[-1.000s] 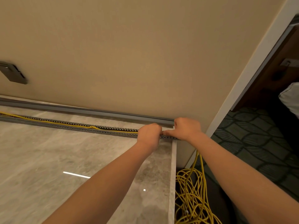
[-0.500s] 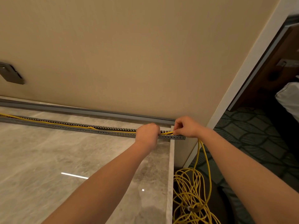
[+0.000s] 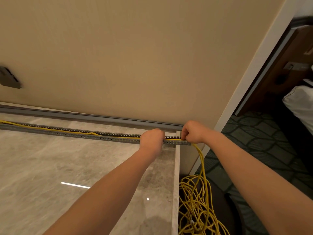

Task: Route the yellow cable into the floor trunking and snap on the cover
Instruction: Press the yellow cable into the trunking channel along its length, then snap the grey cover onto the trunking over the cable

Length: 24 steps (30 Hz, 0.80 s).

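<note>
A grey slotted trunking (image 3: 71, 133) runs along the marble floor, parallel to the wall. The yellow cable (image 3: 201, 160) lies inside it, leaves its right end and drops to a loose coil (image 3: 196, 206) below the floor step. My left hand (image 3: 152, 139) is closed over the trunking near its right end, pressing on the cable there. My right hand (image 3: 192, 133) pinches the cable at the very end of the trunking. The grey cover strip (image 3: 88, 117) lies separately against the wall base behind the trunking.
The marble floor (image 3: 67, 167) ends at a raised edge (image 3: 176, 175) on the right, with dark patterned carpet (image 3: 262, 141) beyond. A white wall corner (image 3: 237, 92) stands just right of my right hand. A grey wall fitting (image 3: 9, 78) sits at far left.
My hands have spread apart along the trunking end. The cable between them now lies lower in the channel, and the stretch running down to the coil has come into view.
</note>
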### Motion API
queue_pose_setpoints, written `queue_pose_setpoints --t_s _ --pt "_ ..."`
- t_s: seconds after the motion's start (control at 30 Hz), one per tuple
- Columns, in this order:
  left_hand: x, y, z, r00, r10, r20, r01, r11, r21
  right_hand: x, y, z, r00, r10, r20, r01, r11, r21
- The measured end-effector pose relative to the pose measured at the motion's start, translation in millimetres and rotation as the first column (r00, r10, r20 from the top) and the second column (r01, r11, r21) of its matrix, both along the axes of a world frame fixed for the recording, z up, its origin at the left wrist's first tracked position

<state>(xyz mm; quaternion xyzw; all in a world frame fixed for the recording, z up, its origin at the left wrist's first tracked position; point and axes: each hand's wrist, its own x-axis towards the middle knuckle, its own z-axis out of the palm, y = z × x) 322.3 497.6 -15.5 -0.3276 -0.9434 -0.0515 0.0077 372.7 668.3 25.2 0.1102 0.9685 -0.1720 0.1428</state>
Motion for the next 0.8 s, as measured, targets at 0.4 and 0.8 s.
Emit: queue_pose_setpoints --t_s 0.4,0.8 --pt "-12.9 -21.9 6.5 0.986 -0.061 0.152 0.006 0.942 0.335 -6.0 -5.3 -12.3 0.962 -0.14 -0.235 0.142 0.99 -0.009" --pt "-35.8 -4.2 -11.1 0.996 -0.084 -0.022 0.086 0.941 0.328 -17.8 -1.7 -41.2 0.951 -0.241 -0.191 0.237 0.97 -0.047"
